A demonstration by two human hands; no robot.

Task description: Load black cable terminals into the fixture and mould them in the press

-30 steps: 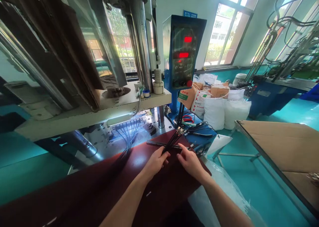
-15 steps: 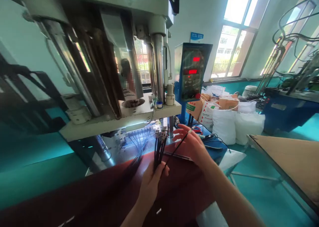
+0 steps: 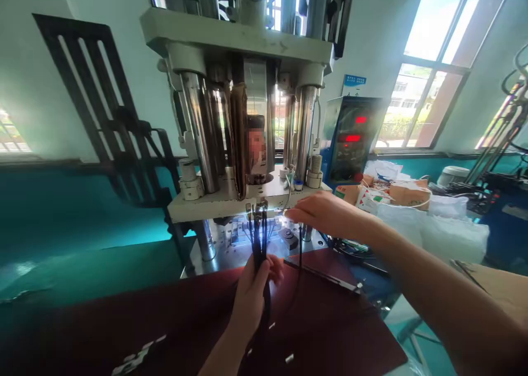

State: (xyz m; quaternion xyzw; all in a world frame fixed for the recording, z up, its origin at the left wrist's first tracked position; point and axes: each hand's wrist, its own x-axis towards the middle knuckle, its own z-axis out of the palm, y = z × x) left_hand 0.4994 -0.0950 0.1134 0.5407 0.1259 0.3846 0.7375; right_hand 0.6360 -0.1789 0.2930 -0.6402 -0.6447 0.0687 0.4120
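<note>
My left hand [image 3: 252,290] is closed around a bundle of black cables [image 3: 258,241], held upright above the dark red tabletop [image 3: 330,315]. Small metal connectors [image 3: 256,210] top the bundle. Raised to its right, my right hand [image 3: 315,213] is closed, fingertips pinched together. From it a single black cable [image 3: 300,249] hangs towards the table; its upper end is hidden by the fingers. Behind the bundle is the lit mold [image 3: 237,235] on the lower bed of the press, partly covered by the cables.
The press's pale platen [image 3: 206,208] spans above the mold. A long thin metal strip [image 3: 330,278] lies on the tabletop at right. Small white scraps [image 3: 289,358] are scattered near the front. A control box [image 3: 355,139] with red displays stands right; white sacks [image 3: 449,227] sit beyond.
The view has swung left. My left hand has lifted the bundle upright. My right hand has taken one cable from beside it and moved it away to the right.
</note>
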